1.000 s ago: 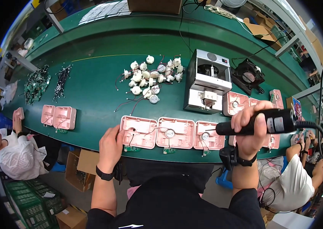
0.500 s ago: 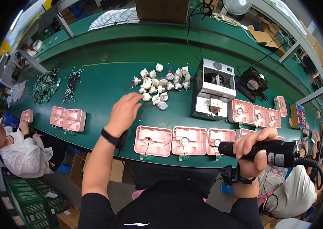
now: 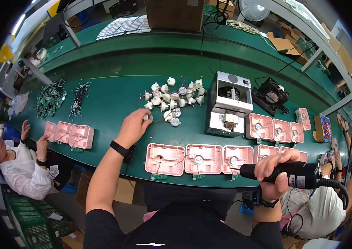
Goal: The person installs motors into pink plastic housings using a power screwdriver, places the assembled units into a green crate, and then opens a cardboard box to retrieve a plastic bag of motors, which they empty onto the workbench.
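My left hand (image 3: 133,126) reaches out over the green bench and closes on a small white motor (image 3: 147,118) at the near edge of a pile of several white motors (image 3: 172,99). My right hand (image 3: 273,174) grips a black electric screwdriver (image 3: 286,173), held level near the bench's front edge, its cable trailing right. Below the pile, three pink plastic housings (image 3: 199,158) lie side by side in front of me, with more pink housings (image 3: 275,129) further right.
A white and grey bench machine (image 3: 229,103) stands right of the pile, a black fan (image 3: 270,96) behind it. Green circuit boards (image 3: 50,99) lie far left with more pink housings (image 3: 70,133). A seated person (image 3: 16,166) works at left, another person at right.
My left hand has moved from the nearest pink housing up to the motor pile and closed on one motor. My right hand with the screwdriver has dropped lower and to the right.
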`<state>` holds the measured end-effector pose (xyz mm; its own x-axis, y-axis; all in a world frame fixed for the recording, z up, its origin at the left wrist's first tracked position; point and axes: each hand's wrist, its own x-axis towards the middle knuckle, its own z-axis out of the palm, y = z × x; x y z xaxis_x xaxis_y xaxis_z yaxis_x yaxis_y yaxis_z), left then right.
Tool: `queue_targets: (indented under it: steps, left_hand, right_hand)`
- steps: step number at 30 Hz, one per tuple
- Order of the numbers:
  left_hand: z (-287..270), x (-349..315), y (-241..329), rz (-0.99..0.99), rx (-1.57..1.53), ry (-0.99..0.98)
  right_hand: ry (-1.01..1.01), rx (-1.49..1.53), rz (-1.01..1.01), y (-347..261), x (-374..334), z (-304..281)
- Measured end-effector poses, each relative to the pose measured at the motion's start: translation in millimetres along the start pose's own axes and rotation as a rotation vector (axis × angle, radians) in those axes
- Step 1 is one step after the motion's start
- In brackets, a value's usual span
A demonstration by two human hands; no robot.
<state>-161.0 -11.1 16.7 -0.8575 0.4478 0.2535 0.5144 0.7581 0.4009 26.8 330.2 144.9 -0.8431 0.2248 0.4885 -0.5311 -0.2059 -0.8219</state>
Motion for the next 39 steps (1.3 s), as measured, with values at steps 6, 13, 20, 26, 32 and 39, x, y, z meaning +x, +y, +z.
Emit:
queue_targets:
  steps: [6,13,20,26,32,39]
  left_hand:
    - [-6,-39,-13,-0.281,-0.093,0.103]
    - [-40,-45,-20,-0.396,-0.766,0.309]
    - [-52,-37,-15,-0.487,-1.098,0.333]
    - [-34,-24,-3,-0.704,-0.988,0.127]
    - [-53,-43,17,-0.494,-1.038,0.053]
    - [-49,-51,14,-0.314,-0.788,-0.134]
  right_hand:
    - [-0.032,0.064,0.055,6,1,0]
    - [-0.059,0.04,0.039,2,2,12]
    - [-0.069,0.052,0.06,5,3,21]
    - [-0.082,0.099,0.081,-3,3,18]
    - [-0.078,0.038,0.168,2,1,8]
    - [-0.191,-0.155,0.011,-1,-1,11]
